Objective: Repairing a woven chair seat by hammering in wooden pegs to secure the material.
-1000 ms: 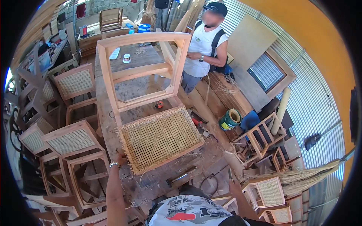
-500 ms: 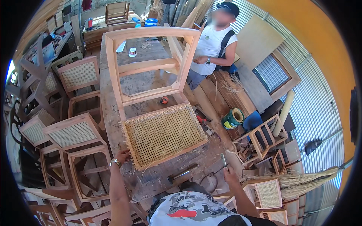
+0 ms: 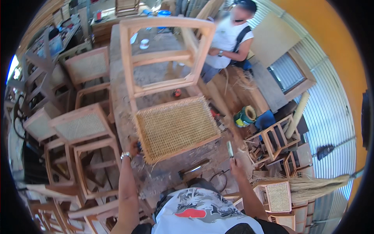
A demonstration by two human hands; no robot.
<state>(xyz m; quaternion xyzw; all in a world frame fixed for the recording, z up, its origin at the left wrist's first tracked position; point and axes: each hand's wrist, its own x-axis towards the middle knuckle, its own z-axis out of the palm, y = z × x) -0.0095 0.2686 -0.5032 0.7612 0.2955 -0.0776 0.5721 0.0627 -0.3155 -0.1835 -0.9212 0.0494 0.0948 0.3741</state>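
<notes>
nearest the body, a metal bar tool (image 3: pixel 195 169) lies on the worktable (image 3: pixel 118 70). to its right, the right hand (image 3: pixel 237 168) is closed around a narrow flat tool (image 3: pixel 230 149), the pale end pointing away from the body. the left hand (image 3: pixel 133 148) is at the near left edge of a woven cane panel (image 3: pixel 177 128); the view is blurred there, so i cannot tell how far its fingers are closed or whether they grip anything. the cane panel lies flat above the worktable, strand ends fraying along its left edge. just beyond it rises an open wooden frame (image 3: pixel 161 57). farther off are a white tub (image 3: pixel 144 44) and, to the right, a person in a white top (image 3: pixel 230 39).
</notes>
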